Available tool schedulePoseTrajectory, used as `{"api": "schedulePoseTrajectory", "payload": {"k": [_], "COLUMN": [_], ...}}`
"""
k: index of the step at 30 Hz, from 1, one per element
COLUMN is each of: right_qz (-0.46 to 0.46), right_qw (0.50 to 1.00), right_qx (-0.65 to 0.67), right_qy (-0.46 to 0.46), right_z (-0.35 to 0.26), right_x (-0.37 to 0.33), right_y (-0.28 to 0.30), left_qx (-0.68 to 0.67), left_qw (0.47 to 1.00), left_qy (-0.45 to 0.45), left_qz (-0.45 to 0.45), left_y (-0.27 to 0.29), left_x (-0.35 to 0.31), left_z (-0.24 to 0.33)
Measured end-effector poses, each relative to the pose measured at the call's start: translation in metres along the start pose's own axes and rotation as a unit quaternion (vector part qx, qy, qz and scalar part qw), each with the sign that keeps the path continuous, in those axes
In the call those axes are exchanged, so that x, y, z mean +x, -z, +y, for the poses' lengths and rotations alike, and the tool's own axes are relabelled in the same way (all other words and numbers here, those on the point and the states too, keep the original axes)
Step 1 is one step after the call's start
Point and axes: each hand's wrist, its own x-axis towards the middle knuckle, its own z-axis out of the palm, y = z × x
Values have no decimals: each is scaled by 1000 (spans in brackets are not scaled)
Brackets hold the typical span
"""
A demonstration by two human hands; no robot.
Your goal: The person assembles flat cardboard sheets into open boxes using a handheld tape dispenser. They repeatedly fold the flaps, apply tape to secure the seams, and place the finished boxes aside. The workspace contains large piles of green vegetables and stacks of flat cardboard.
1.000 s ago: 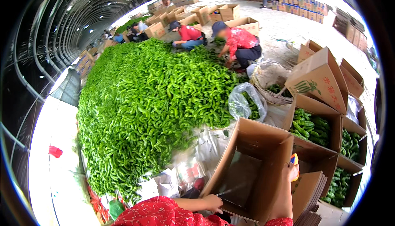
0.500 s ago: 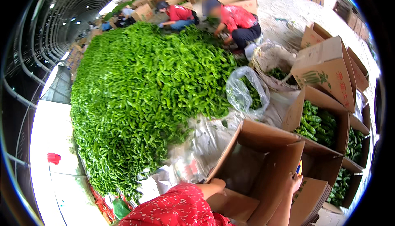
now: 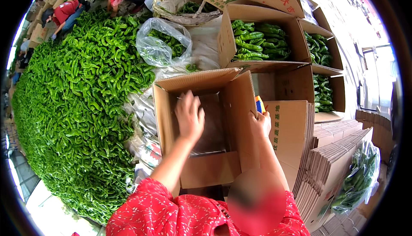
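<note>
An open cardboard box [image 3: 246, 94] stands in front of me, with a bare bottom. My left hand [image 3: 189, 118] reaches over its left side into the opening, fingers stretched out and holding nothing. At the box's right wall my right hand [image 3: 261, 124] is closed around a small yellow-and-blue tool [image 3: 259, 104], whose kind I cannot make out. That hand also touches the box's outer side. To the left spreads a large heap of green peppers [image 3: 81, 120]. Beyond the box lies a clear plastic bag [image 3: 146, 42] beside some peppers.
Right of the far side stand boxes of green peppers, one open box [image 3: 229, 34] nearest. Flattened cardboard [image 3: 292, 137] is stacked at my right, with a bag of green produce [image 3: 358, 176] beside it. Two people in red crouch at the heap's far edge; a basket [image 3: 189, 19] stands nearby.
The view has swung right, bringing the box to the middle. My left hand has left the box's near-left edge and now extends over its inside. My right hand still holds the tool.
</note>
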Motion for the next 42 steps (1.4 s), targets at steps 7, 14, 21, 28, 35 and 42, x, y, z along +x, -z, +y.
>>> {"api": "schedulePoseTrajectory", "payload": {"k": [7,14,21,28,35,42], "right_qz": [-60,31,90,32,14,-5], "right_qw": [970,995,991,993,986,974], "right_qx": [186,23,-59,-66,-95,-167], "right_qy": [-142,91,76,97,133,153], "right_z": [-20,-16,-69,-86,-67,-70], "right_x": [4,-47,-80,-111,-94,-107], "right_y": [-21,-39,-45,-76,-102,-125], "left_qx": [53,102,-73,-34,-191,-41], "left_qw": [992,896,995,996,973,974], "left_qy": [-13,249,21,-11,124,24], "left_qz": [-111,-354,-70,76,-31,-222], "left_y": [23,-42,62,88,-15,-100], "left_x": [8,-107,-8,64,85,41], "left_z": [-67,-66,-92,-138,-99,-109]}}
